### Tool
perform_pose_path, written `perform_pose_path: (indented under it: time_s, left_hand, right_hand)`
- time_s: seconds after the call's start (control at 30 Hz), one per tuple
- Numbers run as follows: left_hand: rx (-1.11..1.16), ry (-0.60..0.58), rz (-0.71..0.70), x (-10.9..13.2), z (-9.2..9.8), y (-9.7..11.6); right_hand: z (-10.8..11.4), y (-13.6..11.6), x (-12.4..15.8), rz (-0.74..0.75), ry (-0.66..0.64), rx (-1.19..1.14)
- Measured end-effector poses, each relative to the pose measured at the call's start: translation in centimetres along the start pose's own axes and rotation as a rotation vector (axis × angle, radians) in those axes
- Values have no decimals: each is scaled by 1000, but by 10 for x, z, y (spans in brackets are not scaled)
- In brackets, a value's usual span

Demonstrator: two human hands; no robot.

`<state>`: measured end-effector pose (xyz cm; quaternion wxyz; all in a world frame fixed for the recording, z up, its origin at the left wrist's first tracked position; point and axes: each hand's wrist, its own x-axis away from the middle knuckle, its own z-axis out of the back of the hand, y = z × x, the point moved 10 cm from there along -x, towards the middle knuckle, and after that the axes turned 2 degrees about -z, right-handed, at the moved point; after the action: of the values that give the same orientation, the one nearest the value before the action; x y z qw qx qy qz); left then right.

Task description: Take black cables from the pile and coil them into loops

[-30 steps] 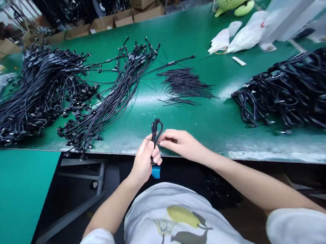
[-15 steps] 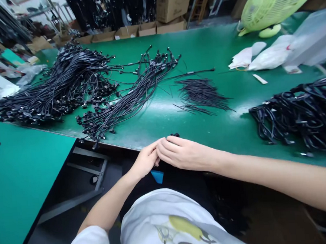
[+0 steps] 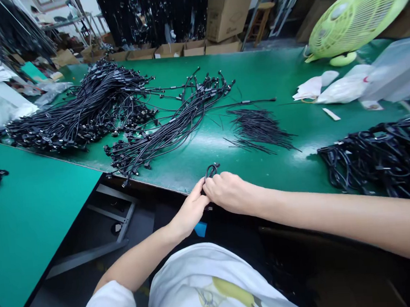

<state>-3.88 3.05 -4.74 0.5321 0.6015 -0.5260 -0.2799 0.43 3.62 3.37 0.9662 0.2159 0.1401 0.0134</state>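
At the front edge of the green table my two hands meet around a looped black cable [image 3: 211,170]. My left hand [image 3: 192,208] is closed on its lower part, with the thumb against my other hand. Pressed up beside it, my right hand [image 3: 229,192] is a closed fist on the same cable. A bent loop and a small connector end stick out above the fingers; the rest of the cable is mostly hidden. Beyond my hands lie a bunch of straight black cables [image 3: 175,127] and a pile of thin black ties [image 3: 264,127].
A large heap of black cables [image 3: 92,105] covers the table's left side. Several bundled cables [image 3: 381,157] lie at the right. Behind them are white plastic bags [image 3: 346,86] and a green fan [image 3: 353,19]. A lower green table [image 3: 37,216] adjoins at the left.
The cable's loop now shows above my hands, where only a small dark end showed before. My right fingers have curled into a fist. The view has tilted slightly.
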Motion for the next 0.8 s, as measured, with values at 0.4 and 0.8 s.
perform_pose_path:
  time_s: [0.4, 0.8]
  left_hand:
    - [-345, -110, -429, -2, 11, 60]
    - [-476, -215, -229, 4, 0, 9]
  right_hand:
    - [-22, 46, 23, -578, 68, -898]
    - [30, 37, 53, -521, 482, -365]
